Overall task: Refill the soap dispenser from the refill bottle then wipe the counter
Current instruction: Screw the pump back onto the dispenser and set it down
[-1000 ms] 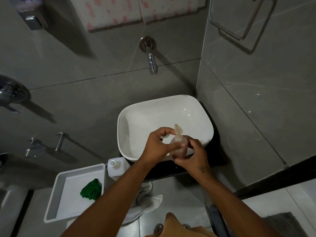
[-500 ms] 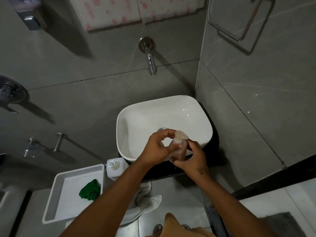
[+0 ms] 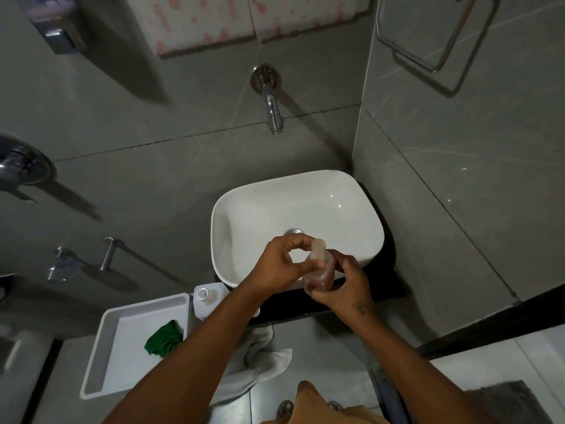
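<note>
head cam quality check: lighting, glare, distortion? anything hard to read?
Head view: dim overall, the grey wall tiles murky; hard diagonal shadows trail from the tap and towel ring. Small glints on the basin rim, no blown-out glare. Wide-angle bending shows in the tile seams. The soap dispenser, held by the left hand and right hand, is translucent and low-contrast.

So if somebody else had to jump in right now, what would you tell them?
Right hand: holds the soap dispenser by its body, over the front rim of the white sink.
Left hand: fingers at the dispenser's pump top.
Refill bottle: standing left of the sink, beside the white tray.
Green cloth: in the tray, untouched.
Done: brownish soap shows inside the dispenser; how full is unclear.
Left: I can't tell whether the pump is going on or coming off. Put the dispenser down, then wipe the counter with the cloth.
</note>
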### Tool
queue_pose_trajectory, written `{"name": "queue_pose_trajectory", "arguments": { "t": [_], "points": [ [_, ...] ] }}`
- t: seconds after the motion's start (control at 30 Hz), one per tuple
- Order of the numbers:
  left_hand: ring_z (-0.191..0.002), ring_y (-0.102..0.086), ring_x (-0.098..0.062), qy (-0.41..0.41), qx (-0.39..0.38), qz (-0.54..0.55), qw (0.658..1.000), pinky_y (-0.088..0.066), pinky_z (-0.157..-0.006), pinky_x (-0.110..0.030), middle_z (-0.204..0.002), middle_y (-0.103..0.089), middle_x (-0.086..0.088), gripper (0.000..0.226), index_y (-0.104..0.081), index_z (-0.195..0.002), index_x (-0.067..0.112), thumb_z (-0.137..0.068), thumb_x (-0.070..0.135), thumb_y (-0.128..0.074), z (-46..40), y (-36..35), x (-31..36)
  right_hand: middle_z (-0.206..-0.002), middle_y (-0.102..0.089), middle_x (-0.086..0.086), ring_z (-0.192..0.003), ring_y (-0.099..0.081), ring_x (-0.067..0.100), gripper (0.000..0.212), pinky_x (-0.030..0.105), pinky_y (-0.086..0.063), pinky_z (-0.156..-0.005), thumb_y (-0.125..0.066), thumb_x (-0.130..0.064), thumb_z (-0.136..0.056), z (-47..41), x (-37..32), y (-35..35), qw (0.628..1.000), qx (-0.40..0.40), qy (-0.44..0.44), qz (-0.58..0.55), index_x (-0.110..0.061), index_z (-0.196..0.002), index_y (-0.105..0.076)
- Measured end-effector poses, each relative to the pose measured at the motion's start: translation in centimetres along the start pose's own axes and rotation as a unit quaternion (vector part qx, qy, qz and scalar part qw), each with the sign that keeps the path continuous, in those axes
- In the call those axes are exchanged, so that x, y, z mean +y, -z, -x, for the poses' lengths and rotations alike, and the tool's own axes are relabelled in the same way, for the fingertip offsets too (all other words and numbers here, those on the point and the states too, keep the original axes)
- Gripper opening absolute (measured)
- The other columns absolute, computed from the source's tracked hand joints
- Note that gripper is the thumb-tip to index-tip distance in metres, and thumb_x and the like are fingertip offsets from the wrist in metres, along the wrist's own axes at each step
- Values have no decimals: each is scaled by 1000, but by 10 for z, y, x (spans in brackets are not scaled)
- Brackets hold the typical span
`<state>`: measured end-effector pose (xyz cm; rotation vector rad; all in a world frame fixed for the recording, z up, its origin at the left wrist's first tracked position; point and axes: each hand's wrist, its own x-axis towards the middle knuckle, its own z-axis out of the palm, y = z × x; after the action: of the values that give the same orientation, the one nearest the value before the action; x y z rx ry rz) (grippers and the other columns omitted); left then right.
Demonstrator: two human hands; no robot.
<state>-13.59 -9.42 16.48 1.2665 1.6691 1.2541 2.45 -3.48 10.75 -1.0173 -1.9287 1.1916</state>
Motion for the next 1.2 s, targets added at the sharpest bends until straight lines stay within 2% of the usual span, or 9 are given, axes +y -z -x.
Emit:
{"name": "queue_pose_trajectory", "arguments": {
  "t": [0.1,0.2,0.27,0.37,0.5,0.77,0.97,1.07,1.2],
  "points": [
    [-113,-69,-14,-47,-33,-24,998,-47,-96,-18,-112,-76,5,38,-73,-114,28,-81,17,-87,1,6,5,-111,-60,-24,-109,-54,-12,72,0,-44,-77,-88,-36,-55,-1,1,-1,1000,-5,1,2,-65,-108,-49],
    [-124,-66,-24,-59,-87,42,994,-54,-105,-38,-132,-71,-4,62,-62,-139,15,-82,3,-83,-2,17,16,-111,-59,-28,-110,-54,-11,71,1,-44,-78,-89,-40,-54,-3,1,0,1000,-7,-3,2,-64,-109,-49],
    [-119,-69,-27,-30,-104,88,990,-55,-103,-45,-128,-72,-13,54,-68,-131,8,-80,-4,-81,-8,25,24,-110,-59,-33,-109,-54,-10,71,0,-43,-78,-89,-39,-55,-4,0,1,1000,-8,5,2,-64,-109,-50],
    [-106,-74,-23,-7,-102,62,993,-58,-96,-41,-111,-78,-14,39,-79,-110,8,-75,-7,-85,-17,28,32,-111,-58,-35,-107,-57,-8,69,2,-44,-79,-88,-36,-55,-4,-1,2,1000,-5,20,-7,-64,-107,-52],
    [-86,-71,-24,-11,-67,30,997,-58,-92,-54,-90,-77,-18,29,-77,-90,-1,-66,-4,-92,-21,21,34,-109,-58,-32,-106,-58,-5,65,3,-44,-78,-88,-37,-55,-4,1,0,1000,-13,24,-9,-59,-107,-55],
    [-89,-72,-40,-22,-65,15,998,-59,-91,-53,-90,-76,-19,26,-77,-87,2,-67,0,-93,-21,17,32,-111,-55,-36,-107,-55,-8,72,1,-44,-75,-90,-41,-52,-2,12,-3,1000,-5,5,2,-62,-109,-52],
    [-96,-74,-21,-14,-63,24,998,-61,-90,-43,-103,-77,-9,38,-76,-102,1,-68,2,-93,-19,15,30,-110,-57,-34,-107,-56,-9,72,0,-44,-74,-90,-44,-51,-3,13,-5,1000,7,-2,-7,-62,-109,-53],
    [-112,-72,-24,7,6,95,995,-60,-94,-43,-117,-75,-5,47,-72,-116,9,-73,13,-90,-7,15,21,-112,-57,-33,-107,-57,-7,75,4,-47,-74,-91,-44,-51,-3,17,1,1000,21,-8,-7,-62,-112,-51],
    [-108,-72,-38,91,159,158,970,-60,-95,-50,-104,-79,-13,15,-76,-103,10,-91,2,-75,20,-15,-15,-112,-61,-32,-104,-60,-7,73,5,-48,-75,-92,-44,-50,1,23,16,997,60,-39,-34,-61,-110,-55]
  ]
}}
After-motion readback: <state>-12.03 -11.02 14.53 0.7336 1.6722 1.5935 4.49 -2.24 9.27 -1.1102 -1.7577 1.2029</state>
